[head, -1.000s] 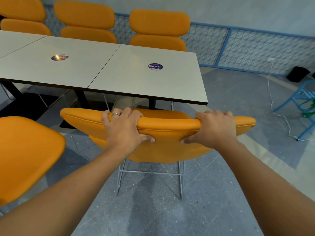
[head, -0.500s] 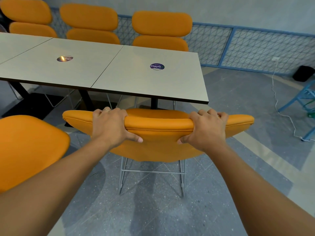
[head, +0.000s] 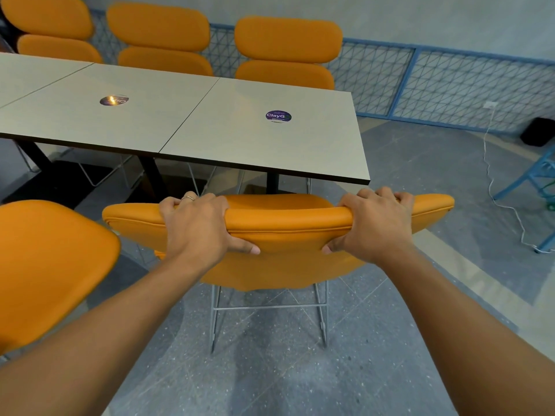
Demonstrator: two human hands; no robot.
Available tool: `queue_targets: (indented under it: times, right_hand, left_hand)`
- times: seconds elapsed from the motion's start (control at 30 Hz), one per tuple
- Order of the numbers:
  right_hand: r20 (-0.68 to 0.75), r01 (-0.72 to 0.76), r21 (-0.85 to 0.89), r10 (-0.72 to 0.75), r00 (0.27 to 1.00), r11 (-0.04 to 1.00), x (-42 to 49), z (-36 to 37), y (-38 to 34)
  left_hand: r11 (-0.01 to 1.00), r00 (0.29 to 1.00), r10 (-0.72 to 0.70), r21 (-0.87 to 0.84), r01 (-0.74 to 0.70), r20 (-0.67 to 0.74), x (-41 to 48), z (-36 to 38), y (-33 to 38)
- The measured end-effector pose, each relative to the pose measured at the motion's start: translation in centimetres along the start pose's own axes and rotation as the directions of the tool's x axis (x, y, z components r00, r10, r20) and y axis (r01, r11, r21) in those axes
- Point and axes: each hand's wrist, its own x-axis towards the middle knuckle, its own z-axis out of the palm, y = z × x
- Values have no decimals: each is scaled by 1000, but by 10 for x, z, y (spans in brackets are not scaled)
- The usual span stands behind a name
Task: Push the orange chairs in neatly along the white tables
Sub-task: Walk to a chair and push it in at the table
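Fingers [head: 192, 202] of left hand [head: 195, 229] and right hand [head: 375, 226] clamp over the backrest top. White table [head: 240, 139] lies just beyond the gripped orange chair [head: 288, 220], toward its right end. Uneven pushing could skew it into the neighbouring chair [head: 45, 265] at left.

We are looking at a blue wire-mesh fence [head: 450, 85] running along a pale wall [head: 420, 19] at the far side. A white plug [head: 491, 105] is sitting against the mesh. A white cable [head: 492, 187] is trailing down from it and snaking across the speckled grey floor [head: 300, 370] towards the foot of a blue metal frame [head: 528, 175] at the right edge. A black box [head: 539, 132] is standing on the floor by the fence. A beige strip [head: 468, 265] is crossing the floor diagonally. We are reading "ClayGo" on a round purple sticker [head: 278, 116]; a second round sticker [head: 114, 100] to its left is catching glare.
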Motion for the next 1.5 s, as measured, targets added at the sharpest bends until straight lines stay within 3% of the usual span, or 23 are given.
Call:
queue_targets:
  times: [0.27,0.5,1.03,1.5]
  right_hand:
    - [-159,-2,34,7,987,999,24,15,-24]
    - [-193,-16,49,25,981,999,52,22,-43]
    - [-180,-59,19,62,982,998,104,33,-66]
    - [-117,-58,-1,57,991,998,160,39,-59]
  left_hand:
    - [999,999,43,10,-43,29,46,3,-29]
    - [998,998,57,9,-58,39,77,9,-53]
    - [997,993,74,2,-74,95,133,12,-78]
    - [998,997,63,23,-64,54,185,27,-79]
